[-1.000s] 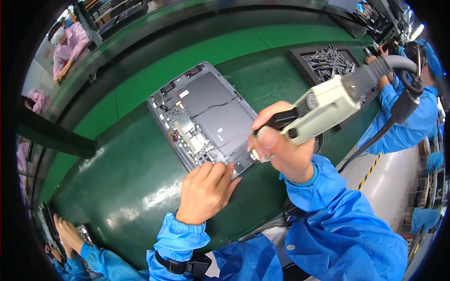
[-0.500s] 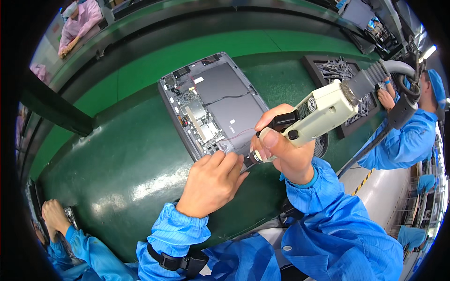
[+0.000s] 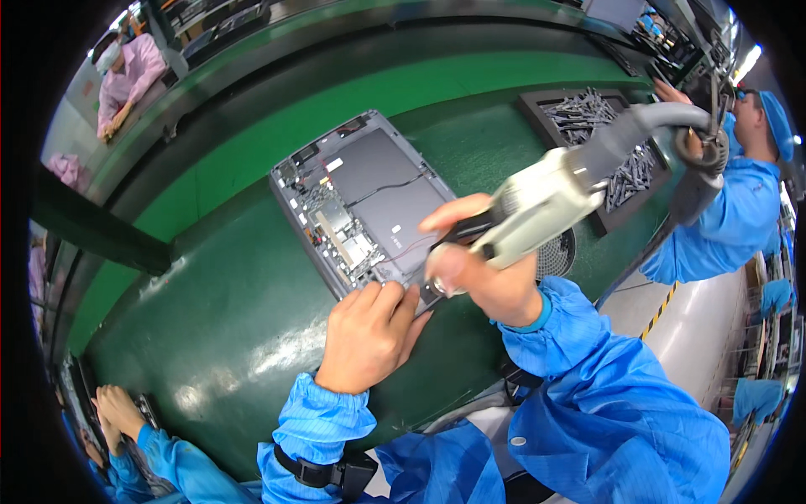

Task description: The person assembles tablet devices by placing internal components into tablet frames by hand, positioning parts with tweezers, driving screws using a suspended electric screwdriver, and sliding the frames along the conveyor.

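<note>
An opened laptop base (image 3: 395,189) lies at a slant on the green bench, with its circuit board (image 3: 340,227) and thin cables exposed. The fingers of my left hand (image 3: 365,332) curl over its near edge, thumb below; the fingertips are partly hidden. My right hand (image 3: 495,286) is closed round a cream electric screwdriver (image 3: 537,202) with a black lever and a thick grey cable. Its tip end points down at the laptop's near right corner, close to my left fingertips. Blur and my thumb hide whether the tip touches.
A dark tray (image 3: 604,214) of small black parts stands at the right. A round perforated disc (image 3: 556,252) lies behind my right wrist. A co-worker in blue (image 3: 722,210) stands at the right; another person's hands (image 3: 117,412) are at lower left. A dark post (image 3: 101,218) rises at left.
The right hand and screwdriver have shifted left and slightly down, nearer the laptop's corner. The left hand stays at the edge. The right co-worker's hand has moved up past the tray. The whole view has shifted slightly.
</note>
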